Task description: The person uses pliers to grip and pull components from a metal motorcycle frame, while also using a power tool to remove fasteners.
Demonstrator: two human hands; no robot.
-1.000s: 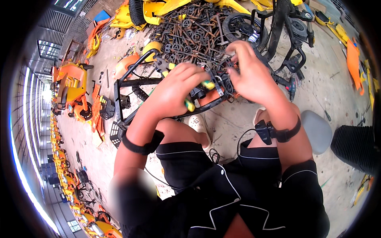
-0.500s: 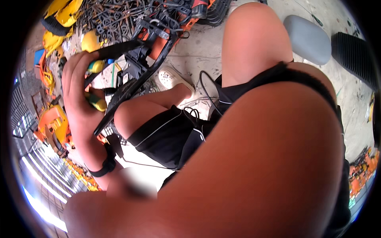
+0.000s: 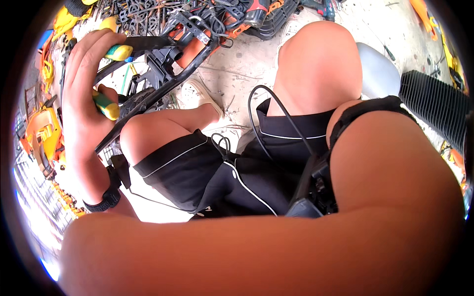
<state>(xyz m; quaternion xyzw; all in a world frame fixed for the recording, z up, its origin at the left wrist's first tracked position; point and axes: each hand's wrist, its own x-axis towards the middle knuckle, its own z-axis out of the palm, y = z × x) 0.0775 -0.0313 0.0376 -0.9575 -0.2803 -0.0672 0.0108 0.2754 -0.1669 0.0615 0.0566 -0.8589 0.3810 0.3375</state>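
At the left, my left hand (image 3: 81, 93) is closed round pliers (image 3: 105, 104) with yellow-and-green handles. The handle ends stick out apart from each other, and the jaws are mostly hidden behind my fingers. Just right of this hand lies a black plastic frame (image 3: 170, 81) with long bars, one passing beside my wrist. Whether the pliers grip the frame, I cannot tell. My right arm crosses the lower part of the view and bends up beside my right knee. Past its black wrist strap only a little of my right hand (image 3: 343, 112) shows, its fingers hidden.
Dark metal pieces (image 3: 143, 19) lie heaped at the far left, with orange parts and a red-and-black power tool (image 3: 256, 12). Yellow and orange parts (image 3: 43, 130) line the left side. At right are a grey rounded pad (image 3: 377, 74) and a ribbed black piece (image 3: 434, 106). Cables run over my lap.
My left hand has shifted up and left in view with the pliers still in it. My right arm has dropped lower, uncovering my lap and a black device there. The view has shifted as well.
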